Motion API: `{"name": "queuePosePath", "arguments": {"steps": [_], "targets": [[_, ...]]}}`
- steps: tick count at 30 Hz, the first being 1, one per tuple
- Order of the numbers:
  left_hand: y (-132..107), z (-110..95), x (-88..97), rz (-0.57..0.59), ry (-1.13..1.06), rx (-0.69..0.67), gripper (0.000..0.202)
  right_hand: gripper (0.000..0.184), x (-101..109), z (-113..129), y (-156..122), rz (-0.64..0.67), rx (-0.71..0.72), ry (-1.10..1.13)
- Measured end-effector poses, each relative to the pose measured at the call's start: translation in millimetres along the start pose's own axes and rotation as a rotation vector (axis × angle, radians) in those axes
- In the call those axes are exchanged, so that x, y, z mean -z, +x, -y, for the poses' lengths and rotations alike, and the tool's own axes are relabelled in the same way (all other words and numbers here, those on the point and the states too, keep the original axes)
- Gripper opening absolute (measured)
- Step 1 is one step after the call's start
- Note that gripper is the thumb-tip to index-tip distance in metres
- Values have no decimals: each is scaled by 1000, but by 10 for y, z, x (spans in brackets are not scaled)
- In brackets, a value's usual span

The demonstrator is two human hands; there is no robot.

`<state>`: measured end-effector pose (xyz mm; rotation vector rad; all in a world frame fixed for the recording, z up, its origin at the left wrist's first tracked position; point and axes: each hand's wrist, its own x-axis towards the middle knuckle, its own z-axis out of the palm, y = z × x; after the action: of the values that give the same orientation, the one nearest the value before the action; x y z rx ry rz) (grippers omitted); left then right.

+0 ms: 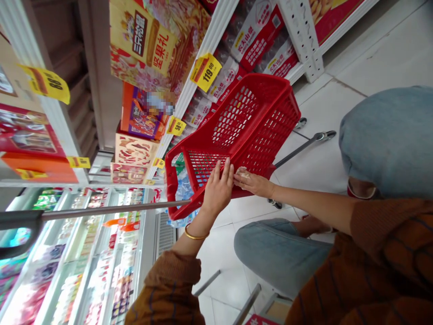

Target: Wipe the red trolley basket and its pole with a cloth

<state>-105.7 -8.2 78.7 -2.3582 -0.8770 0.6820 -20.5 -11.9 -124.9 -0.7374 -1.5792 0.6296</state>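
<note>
The left hand [216,192], fingers spread and holding nothing, lies against the red plastic shopping basket [280,106], while the right hand [253,184], half curled, seems to hold a small whitish wad [241,174], the basket standing tilted beside a white supermarket shelf [209,40] on the tiled floor [379,54].

At 12 o'clock, a yellow price tag [205,72] shows 119.00. At 11 o'clock, a nut gift box [144,40] reads 三只松鼠 and 坚果礼. At 1 o'clock, the wrapped water bottle cases [252,36] read 农夫山泉.

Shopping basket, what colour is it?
The basket is red with small holes; the head view shows it.
</note>
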Motion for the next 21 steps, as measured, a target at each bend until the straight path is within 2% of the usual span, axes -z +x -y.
{"name": "queuePosePath", "arguments": {"steps": [3,8,11,15,21], "targets": [[-4,5,10,6,-13,-13,57,39,71,-49,-51,36,14,14],[-10,7,-3,2,-22,-8,57,36,330,-295,-66,344,59,94],[-5,13,-22,-9,-21,-17,57,34,481,-373,-84,355,67,120],[-31,37,-47,-37,-25,-33,56,33,614,-230,-41,389,34,167],[-162,13,-70,-74,-23,161,53,33,513,99,320,373,188,115]]}}
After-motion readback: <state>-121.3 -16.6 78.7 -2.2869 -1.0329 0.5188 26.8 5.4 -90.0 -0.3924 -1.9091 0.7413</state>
